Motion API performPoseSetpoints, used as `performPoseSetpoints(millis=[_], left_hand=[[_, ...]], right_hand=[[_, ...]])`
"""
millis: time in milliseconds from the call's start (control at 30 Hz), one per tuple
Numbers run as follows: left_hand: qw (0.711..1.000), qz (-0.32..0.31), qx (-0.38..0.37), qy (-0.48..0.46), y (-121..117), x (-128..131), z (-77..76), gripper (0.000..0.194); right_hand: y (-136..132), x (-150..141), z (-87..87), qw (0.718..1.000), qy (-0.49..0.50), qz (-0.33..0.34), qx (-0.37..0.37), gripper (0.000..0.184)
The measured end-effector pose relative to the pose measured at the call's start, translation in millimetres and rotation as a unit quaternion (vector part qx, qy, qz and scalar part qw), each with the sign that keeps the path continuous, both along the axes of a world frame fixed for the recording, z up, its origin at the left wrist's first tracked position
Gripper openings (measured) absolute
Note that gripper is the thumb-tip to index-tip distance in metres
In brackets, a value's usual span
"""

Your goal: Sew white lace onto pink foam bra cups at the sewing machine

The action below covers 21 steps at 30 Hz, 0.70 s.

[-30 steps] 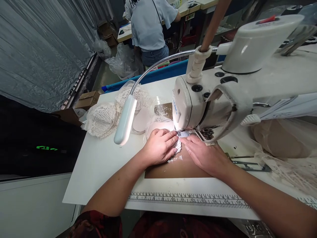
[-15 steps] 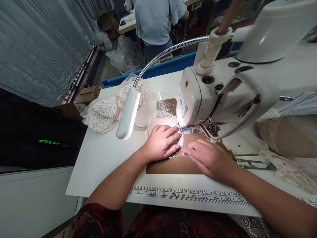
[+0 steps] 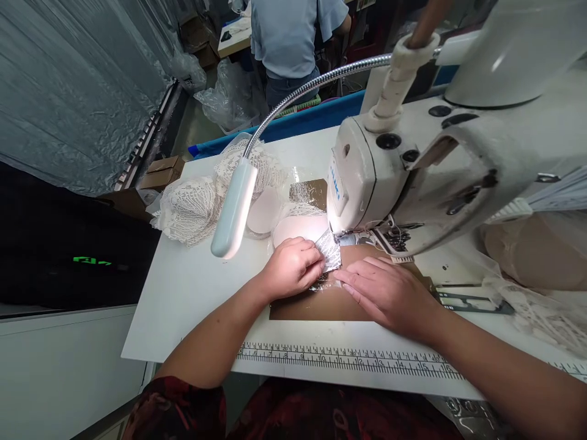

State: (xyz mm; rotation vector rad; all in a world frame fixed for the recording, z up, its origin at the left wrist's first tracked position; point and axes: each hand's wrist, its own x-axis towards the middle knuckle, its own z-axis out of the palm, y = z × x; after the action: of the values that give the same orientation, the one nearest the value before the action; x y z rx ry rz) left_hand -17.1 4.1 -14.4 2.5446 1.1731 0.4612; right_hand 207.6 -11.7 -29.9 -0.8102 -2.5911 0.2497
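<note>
The left grip (image 3: 293, 267) has curled back from the sewing machine (image 3: 351, 177), baring the lace piece (image 3: 331, 249) to that grip's right, now seemingly pinched rather than pressed flat. The right grip (image 3: 384, 291) lies outstretched near the lace's corner; whether pinching, I cannot tell.

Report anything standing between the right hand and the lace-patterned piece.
Nothing visible: the right hand lies beside the near right corner of the lace-patterned piece; the left hand is at its left edge.
</note>
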Motion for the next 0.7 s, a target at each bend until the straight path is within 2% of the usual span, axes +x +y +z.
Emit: performPoseSetpoints(millis=[167,300,500,700], left_hand=[[0.998,0.025,-0.037,-0.035,0.5,1.7,1.8,0.023],[0.997,0.023,-0.055,-0.051,1.1,0.3,2.4,0.027],[0.996,-0.032,-0.065,-0.056,0.0,-6.0,0.2,0.021],[0.997,-0.065,-0.019,-0.025,-0.5,-8.9,-5.3,0.026]], right_hand=[[1.3,-7.0,-1.7,0.999,-0.019,-0.014,0.032,0.031],[-1.3,-10.7,-1.1,0.997,-0.054,-0.028,0.042,0.027],[-6.7,-9.5,-0.2,0.998,-0.053,-0.017,0.02,0.025],[-6.7,-8.6,1.2,0.998,-0.067,-0.012,0.007,0.021]])
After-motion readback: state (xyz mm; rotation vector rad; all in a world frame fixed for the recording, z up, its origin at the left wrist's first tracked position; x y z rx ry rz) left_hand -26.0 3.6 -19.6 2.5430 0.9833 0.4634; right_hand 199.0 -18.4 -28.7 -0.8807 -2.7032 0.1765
